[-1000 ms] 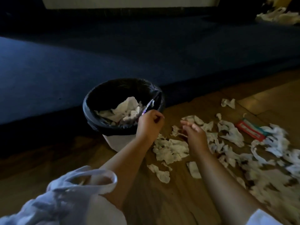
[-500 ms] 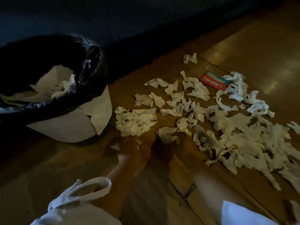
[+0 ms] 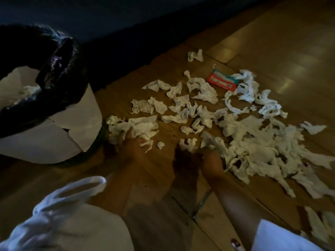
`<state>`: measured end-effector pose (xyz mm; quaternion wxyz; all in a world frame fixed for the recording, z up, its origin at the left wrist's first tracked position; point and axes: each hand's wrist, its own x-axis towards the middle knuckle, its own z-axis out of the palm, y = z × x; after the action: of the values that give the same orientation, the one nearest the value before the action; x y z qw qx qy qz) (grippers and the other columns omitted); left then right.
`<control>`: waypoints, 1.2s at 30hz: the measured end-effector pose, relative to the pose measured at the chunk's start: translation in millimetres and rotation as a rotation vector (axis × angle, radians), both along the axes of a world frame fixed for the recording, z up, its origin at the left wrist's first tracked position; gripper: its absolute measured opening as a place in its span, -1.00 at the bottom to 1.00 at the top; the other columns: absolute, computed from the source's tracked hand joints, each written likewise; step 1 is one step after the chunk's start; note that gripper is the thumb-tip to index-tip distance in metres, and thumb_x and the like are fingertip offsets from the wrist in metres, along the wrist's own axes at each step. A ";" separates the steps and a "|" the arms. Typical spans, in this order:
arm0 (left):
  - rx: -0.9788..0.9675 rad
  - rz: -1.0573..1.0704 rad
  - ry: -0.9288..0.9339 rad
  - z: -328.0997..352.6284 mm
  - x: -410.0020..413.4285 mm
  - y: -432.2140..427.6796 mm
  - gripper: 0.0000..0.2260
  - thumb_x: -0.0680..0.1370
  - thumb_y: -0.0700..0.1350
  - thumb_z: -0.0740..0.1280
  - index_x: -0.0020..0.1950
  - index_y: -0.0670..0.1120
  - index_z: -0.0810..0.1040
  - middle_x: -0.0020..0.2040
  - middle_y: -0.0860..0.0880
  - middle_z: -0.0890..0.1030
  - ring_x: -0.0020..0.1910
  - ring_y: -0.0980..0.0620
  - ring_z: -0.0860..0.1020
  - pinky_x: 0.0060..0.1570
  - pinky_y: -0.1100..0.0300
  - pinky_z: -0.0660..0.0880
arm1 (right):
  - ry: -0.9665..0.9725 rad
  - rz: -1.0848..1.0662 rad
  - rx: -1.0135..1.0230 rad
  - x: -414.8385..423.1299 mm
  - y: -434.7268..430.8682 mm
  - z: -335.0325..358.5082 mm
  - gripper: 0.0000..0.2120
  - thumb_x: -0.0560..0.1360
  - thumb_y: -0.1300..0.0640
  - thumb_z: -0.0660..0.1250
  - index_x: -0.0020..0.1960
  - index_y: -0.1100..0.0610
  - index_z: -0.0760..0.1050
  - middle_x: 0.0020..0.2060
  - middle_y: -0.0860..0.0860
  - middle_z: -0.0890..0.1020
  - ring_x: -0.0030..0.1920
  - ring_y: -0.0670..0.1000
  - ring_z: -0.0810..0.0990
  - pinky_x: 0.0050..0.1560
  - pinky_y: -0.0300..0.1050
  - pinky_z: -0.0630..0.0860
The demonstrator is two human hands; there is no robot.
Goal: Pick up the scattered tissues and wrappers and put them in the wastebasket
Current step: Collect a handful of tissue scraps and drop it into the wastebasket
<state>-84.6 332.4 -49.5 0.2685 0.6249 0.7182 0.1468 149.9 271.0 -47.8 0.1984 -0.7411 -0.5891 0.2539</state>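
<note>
Torn white tissues (image 3: 253, 142) lie scattered over the wooden floor, thickest at the right. A red and teal wrapper (image 3: 222, 82) lies at the far edge of the scatter. The white wastebasket (image 3: 54, 140) with a black liner stands at the left and holds tissues. My left hand (image 3: 131, 144) reaches onto a tissue clump (image 3: 139, 126) beside the basket, its fingers lying on the paper. My right hand (image 3: 211, 161) sits at the near edge of the big pile, close to a small tissue scrap (image 3: 188, 143). Its fingers are dark and blurred.
A dark blue rug or mattress edge (image 3: 126, 24) runs along the back. My white sleeves and a white cloth loop (image 3: 68, 196) fill the bottom left. More tissue scraps (image 3: 319, 225) lie at the bottom right. Bare floorboards (image 3: 281, 42) stretch to the upper right.
My left hand left the basket rim and came down onto the clump beside the basket. My right hand drew back to the pile's near edge. The view tilted down and right.
</note>
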 end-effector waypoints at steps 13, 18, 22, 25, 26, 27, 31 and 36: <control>-0.329 -0.197 -0.056 5.0 50.9 -30.3 -0.64 0.56 0.05 0.25 0.32 -0.05 0.45 0.36 -0.06 0.44 0.33 -0.09 0.42 0.22 0.18 0.36 | 0.118 0.019 -0.216 61.9 -31.5 -15.8 -0.59 0.39 0.03 0.43 0.08 0.33 0.57 0.09 0.25 0.59 0.13 0.20 0.56 0.14 -0.03 0.43; -0.209 -0.168 -0.279 24.6 86.8 -48.7 -0.65 0.54 -0.08 0.34 0.31 -0.09 0.46 0.21 -0.05 0.55 0.02 0.05 0.50 -0.49 0.54 0.35 | 0.231 -0.375 0.154 83.1 -41.2 7.4 -0.74 0.44 0.26 0.40 0.10 0.20 0.46 -0.05 0.06 0.54 -0.01 0.05 0.53 -0.10 -0.21 0.36; -0.197 -0.097 -0.501 17.5 103.2 -47.9 -0.59 0.46 -0.17 0.42 0.30 -0.08 0.45 0.26 -0.12 0.54 0.16 -0.08 0.53 -0.34 0.43 0.42 | 0.036 -0.602 0.014 124.4 -47.6 10.4 -0.64 0.53 0.18 0.28 0.31 0.21 0.44 0.30 0.14 0.51 0.29 0.12 0.46 0.18 -0.20 0.33; -0.189 -0.089 -0.543 14.2 108.4 -51.4 -0.56 0.45 -0.19 0.44 0.31 -0.08 0.45 0.29 -0.13 0.53 0.22 -0.11 0.52 -0.22 0.33 0.47 | -0.156 -0.484 -0.107 152.6 -56.8 0.5 -0.66 0.55 0.11 0.21 0.30 0.16 0.46 0.31 0.16 0.48 0.35 0.17 0.39 0.37 0.05 0.26; -0.181 -0.093 -0.541 12.9 108.3 -52.8 -0.56 0.45 -0.19 0.44 0.31 -0.08 0.46 0.29 -0.12 0.53 0.22 -0.11 0.52 -0.26 0.36 0.46 | -0.162 -0.475 -0.112 156.2 -57.5 -6.2 -0.66 0.56 0.13 0.19 0.31 0.16 0.45 0.33 0.17 0.46 0.37 0.18 0.36 0.41 0.10 0.23; -0.175 -0.099 -0.533 10.5 107.7 -54.0 -0.56 0.45 -0.18 0.44 0.31 -0.09 0.46 0.29 -0.12 0.53 0.21 -0.11 0.52 -0.28 0.39 0.44 | -0.112 -0.490 -0.112 156.7 -55.5 -12.0 -0.66 0.56 0.15 0.17 0.32 0.15 0.44 0.37 0.17 0.42 0.40 0.18 0.31 0.43 0.14 0.21; -0.192 -0.103 -0.523 4.8 102.5 -58.2 -0.57 0.46 -0.18 0.43 0.31 -0.09 0.46 0.29 -0.11 0.53 0.19 -0.06 0.53 -0.37 0.47 0.45 | 0.196 -0.505 -0.161 135.4 -41.3 -11.8 -0.56 0.58 -0.09 0.08 0.42 0.03 0.31 0.48 0.07 0.24 0.50 0.12 0.14 0.47 0.14 0.13; -0.216 -0.066 -0.587 -1.1 95.5 -59.9 -0.58 0.44 -0.22 0.44 0.29 -0.14 0.47 0.24 -0.15 0.56 0.01 0.05 0.51 -0.46 0.54 0.46 | 0.217 -0.345 -0.225 104.5 -32.4 -22.7 -0.65 0.55 -0.01 0.24 0.27 0.11 0.49 0.31 0.14 0.48 0.33 0.18 0.41 0.22 -0.09 0.33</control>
<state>10.8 272.5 -50.6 0.5341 0.5464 0.6008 0.2350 254.4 238.6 -70.5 0.2172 -0.8166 -0.3971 0.3583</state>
